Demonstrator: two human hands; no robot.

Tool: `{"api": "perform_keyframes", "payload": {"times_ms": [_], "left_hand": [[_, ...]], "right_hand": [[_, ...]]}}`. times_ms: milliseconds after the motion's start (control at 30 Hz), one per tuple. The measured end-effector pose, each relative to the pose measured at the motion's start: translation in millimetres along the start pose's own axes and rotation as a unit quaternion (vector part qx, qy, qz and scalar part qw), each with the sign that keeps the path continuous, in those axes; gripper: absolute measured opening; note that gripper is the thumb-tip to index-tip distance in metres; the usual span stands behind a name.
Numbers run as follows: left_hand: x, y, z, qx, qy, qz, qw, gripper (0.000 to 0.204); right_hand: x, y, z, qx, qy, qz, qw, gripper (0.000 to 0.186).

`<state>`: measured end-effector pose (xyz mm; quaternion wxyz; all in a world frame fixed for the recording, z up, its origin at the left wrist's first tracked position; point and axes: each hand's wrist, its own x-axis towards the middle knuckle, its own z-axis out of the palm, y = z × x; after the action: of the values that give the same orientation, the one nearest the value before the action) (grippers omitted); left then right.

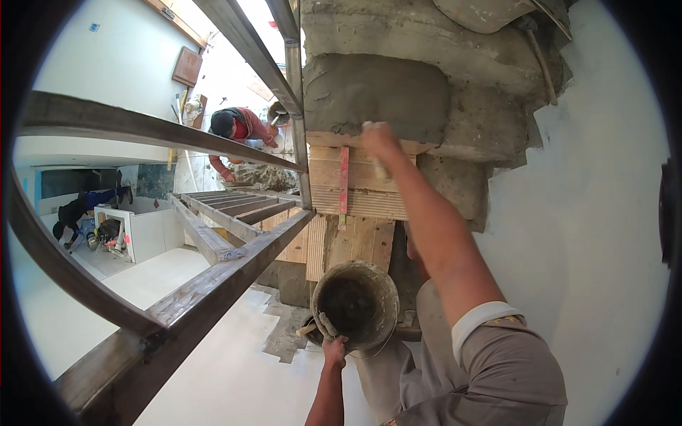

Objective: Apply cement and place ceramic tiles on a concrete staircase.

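My right hand (381,142) is closed round a tool with a pale handle end (381,170), at the front edge of a step coated in wet grey mortar (376,89). Its working end is hidden or blurred. Below, a red spirit level (344,177) lies across the wood-look tiles (376,174). My left hand (335,349) grips the near rim of a mortar-smeared bucket (389,302), which has a dark hollow inside. Beside that hand, a mortar-caked piece (327,324) and a short wooden handle (305,330) show at the rim.
A metal railing frame (213,273) rises along the stair's left side. Down below, a person in a red top (249,128) bends over a mortar heap (266,176); another person (78,213) is farther left. A white wall (568,213) borders the right. Rough concrete steps (426,28) climb beyond.
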<state>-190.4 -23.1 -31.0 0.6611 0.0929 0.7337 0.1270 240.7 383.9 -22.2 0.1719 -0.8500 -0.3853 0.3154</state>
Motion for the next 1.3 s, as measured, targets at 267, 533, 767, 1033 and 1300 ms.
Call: {"api": "perform_keyframes", "payload": {"times_ms": [267,533,767,1033,1300], "left_hand": [[-6,2,15,-0.003,0.016,-0.023,1.000,0.053],[-7,-6,20,-0.039,-0.018,-0.008,0.999,0.046],[-1,-19,12,-0.032,-0.033,0.006,0.999,0.050],[-2,-33,-11,-0.013,0.037,-0.016,0.999,0.055],[-19,-12,33,-0.062,0.066,-0.024,0.996,0.058]], "right_hand": [[-38,-49,23,-0.116,0.025,-0.063,0.991,0.029],[-74,137,-101,-0.184,0.084,0.106,0.974,0.039],[-79,186,-81,-0.107,0.115,0.090,0.984,0.048],[-78,-5,-3,-0.074,-0.020,-0.024,0.997,0.039],[-49,106,-85,-0.144,0.020,0.013,0.989,0.037]]}}
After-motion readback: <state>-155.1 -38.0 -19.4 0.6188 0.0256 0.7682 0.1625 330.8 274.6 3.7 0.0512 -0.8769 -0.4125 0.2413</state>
